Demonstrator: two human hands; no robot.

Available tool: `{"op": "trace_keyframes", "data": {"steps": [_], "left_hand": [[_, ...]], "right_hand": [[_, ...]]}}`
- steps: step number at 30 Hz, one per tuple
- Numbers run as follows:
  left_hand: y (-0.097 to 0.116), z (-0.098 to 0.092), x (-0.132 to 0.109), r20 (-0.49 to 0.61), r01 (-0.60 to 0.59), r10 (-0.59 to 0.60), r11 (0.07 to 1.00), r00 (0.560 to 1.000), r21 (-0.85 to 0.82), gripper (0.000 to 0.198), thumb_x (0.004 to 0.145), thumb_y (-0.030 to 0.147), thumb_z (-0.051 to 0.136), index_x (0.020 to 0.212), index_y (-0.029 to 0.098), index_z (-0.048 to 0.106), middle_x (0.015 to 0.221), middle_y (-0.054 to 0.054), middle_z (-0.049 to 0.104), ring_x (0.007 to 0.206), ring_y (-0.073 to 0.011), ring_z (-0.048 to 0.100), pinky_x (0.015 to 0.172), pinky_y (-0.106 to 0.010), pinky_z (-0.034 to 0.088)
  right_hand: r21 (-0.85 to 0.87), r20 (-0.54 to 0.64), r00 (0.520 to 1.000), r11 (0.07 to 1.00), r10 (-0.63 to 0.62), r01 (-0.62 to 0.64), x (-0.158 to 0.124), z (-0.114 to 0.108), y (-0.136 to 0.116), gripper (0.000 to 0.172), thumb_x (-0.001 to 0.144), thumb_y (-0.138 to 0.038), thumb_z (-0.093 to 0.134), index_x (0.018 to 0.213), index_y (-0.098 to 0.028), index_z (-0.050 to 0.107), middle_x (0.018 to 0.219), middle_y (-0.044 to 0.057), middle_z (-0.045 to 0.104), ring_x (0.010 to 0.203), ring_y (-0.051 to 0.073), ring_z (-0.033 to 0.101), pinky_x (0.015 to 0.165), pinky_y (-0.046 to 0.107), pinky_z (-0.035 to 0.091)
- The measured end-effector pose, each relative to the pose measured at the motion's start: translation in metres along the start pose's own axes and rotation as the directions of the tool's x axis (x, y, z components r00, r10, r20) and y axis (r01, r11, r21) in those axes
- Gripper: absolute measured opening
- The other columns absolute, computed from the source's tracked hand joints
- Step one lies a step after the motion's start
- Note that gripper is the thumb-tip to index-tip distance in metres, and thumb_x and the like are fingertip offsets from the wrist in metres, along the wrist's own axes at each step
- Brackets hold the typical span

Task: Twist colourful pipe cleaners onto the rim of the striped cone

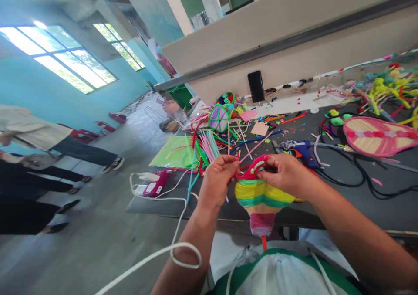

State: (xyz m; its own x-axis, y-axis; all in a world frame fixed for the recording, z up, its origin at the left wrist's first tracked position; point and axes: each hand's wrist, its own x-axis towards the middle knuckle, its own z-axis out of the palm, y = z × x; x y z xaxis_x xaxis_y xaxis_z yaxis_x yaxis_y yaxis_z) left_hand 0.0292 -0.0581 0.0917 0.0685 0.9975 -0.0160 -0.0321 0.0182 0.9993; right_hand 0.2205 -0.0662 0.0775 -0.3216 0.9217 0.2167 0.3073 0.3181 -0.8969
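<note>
A bulb-shaped craft piece [264,199], striped in yellow, green, tan and pink, hangs over the table's near edge in front of my body. An orange stem sticks out of its lower end. Along its top edge runs a bright pink pipe cleaner [252,169]. My left hand [220,173] pinches the pipe cleaner's left end between thumb and fingers. With thumb and fingertips, my right hand [285,173] grips the pink top edge, where a pale green strip also shows. The right fingers are partly hidden behind the piece.
A blue glue gun [304,152] lies right of my hands, near black cables and a pink-rimmed leaf-shaped craft [380,136]. Pipe cleaners [209,144] are heaped beyond my left hand. A phone [256,86] leans on the partition. A white cord [178,225] crosses left; people [65,142] stand there.
</note>
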Motion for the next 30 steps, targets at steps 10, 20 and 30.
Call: {"op": "trace_keyframes", "data": {"steps": [10,20,30], "left_hand": [[0.025,-0.018,0.005,0.233,-0.151,0.038,0.857,0.972,0.492,0.025,0.082,0.030,0.058,0.103,0.018,0.056,0.071,0.001,0.062,0.063,-0.0108,0.055,0.058,-0.021,0.038],[0.029,-0.023,0.023,0.413,-0.122,-0.125,0.845,0.902,0.521,0.016,0.075,0.030,0.063,0.075,0.016,0.070,0.063,-0.001,0.060,0.057,-0.0107,0.049,0.054,-0.022,0.036],[0.006,-0.019,0.027,0.411,0.118,-0.235,0.950,0.881,0.289,0.027,0.069,0.039,0.072,0.075,0.013,0.070,0.062,-0.002,0.061,0.052,-0.0097,0.050,0.050,-0.020,0.039]], "right_hand": [[-0.117,0.020,1.000,0.993,0.014,-0.011,0.003,0.006,-0.008,0.016,0.076,-0.021,0.055,0.080,-0.017,0.070,0.063,-0.001,0.063,0.055,0.010,0.051,0.049,0.021,0.031],[-0.062,0.045,0.999,0.998,-0.020,0.023,0.004,0.008,-0.006,0.017,0.077,-0.023,0.056,0.087,-0.018,0.070,0.069,0.000,0.065,0.059,0.011,0.053,0.053,0.022,0.034],[-0.003,0.064,0.998,1.000,-0.001,0.001,0.003,0.005,-0.009,0.022,0.078,-0.022,0.059,0.098,-0.018,0.068,0.077,0.001,0.068,0.066,0.012,0.058,0.058,0.022,0.039]]}}
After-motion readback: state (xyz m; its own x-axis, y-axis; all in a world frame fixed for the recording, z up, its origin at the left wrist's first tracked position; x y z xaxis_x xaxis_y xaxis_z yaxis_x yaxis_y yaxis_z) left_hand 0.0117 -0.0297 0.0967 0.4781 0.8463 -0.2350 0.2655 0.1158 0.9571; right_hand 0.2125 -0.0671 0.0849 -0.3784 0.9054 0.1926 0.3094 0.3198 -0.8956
